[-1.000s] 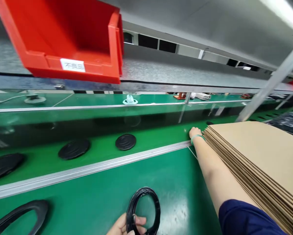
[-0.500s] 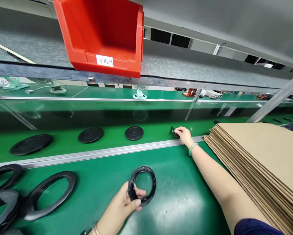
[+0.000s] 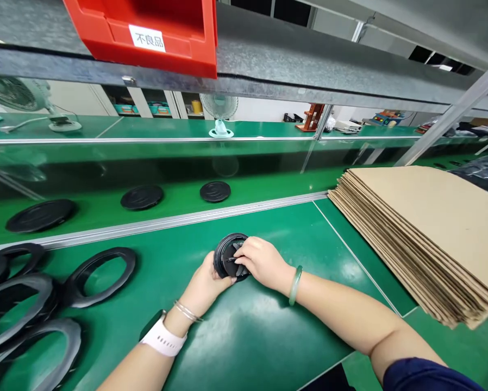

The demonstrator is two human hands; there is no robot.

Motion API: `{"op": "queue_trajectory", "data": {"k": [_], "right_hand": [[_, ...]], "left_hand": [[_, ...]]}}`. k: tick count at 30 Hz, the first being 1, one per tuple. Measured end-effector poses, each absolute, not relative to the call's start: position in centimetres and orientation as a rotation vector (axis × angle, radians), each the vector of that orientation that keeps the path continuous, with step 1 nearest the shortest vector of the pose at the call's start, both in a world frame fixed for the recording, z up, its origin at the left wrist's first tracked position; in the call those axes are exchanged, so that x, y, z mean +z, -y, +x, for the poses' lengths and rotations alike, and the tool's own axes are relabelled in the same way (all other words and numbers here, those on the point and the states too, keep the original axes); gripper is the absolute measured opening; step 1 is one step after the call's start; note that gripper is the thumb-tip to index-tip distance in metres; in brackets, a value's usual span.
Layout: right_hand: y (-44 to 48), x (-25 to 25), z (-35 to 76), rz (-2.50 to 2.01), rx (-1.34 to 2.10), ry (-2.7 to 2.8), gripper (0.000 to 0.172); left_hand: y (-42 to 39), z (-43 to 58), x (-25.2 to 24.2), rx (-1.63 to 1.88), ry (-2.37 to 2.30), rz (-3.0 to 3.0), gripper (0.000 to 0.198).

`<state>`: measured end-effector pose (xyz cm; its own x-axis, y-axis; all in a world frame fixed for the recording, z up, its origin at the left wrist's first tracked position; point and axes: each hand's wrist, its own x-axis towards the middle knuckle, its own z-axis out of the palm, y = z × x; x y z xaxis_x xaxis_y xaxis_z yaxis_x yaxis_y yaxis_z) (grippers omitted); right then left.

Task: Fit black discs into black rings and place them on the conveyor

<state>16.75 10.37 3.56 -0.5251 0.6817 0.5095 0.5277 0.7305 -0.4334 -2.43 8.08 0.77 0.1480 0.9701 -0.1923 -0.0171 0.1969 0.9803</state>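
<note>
A black plastic ring [image 3: 218, 256] is gripped at its left side by my left hand [image 3: 205, 285], above the green bench. My right hand [image 3: 264, 263] pinches a dark round part [image 3: 229, 262] with thin, fin-like pieces and presses it at the ring's opening. Whether this part is seated in the ring or only lies against it, I cannot tell; my right fingers cover some of it. Beyond the hands, a black disc [image 3: 215, 191] lies on the green belt [image 3: 179, 203], with two more discs further left.
Several larger black rings [image 3: 127, 262] lie overlapping on the bench at left. A stack of cardboard sheets [image 3: 423, 201] stands at right. Overhead, a red bin [image 3: 158, 51] with a white label sits on a grey metal shelf [image 3: 276, 68]. A metal rail [image 3: 166, 221] separates belt and bench.
My right hand has come back from the belt with the dark part and now meets the ring. The ring in my left hand has moved slightly up. The view has tipped downward.
</note>
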Motion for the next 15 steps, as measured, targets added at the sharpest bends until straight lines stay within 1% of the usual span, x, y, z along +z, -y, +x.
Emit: {"op": "queue_trajectory", "data": {"k": [4, 11, 15], "right_hand": [[-10.5, 2.4, 16.6, -0.918, 0.324, 2.188, 0.015], [-11.1, 3.0, 16.8, -0.894, 0.366, 2.259, 0.013], [-11.0, 3.4, 17.3, -0.846, 0.312, 2.158, 0.017]], "left_hand": [[-8.1, -2.6, 0.4, 0.965, -1.142, 1.132, 0.069], [-7.8, -2.5, 0.3, 0.917, -1.206, 1.166, 0.069], [-7.6, -2.5, 0.4, 0.909, -1.263, 1.213, 0.064]]}}
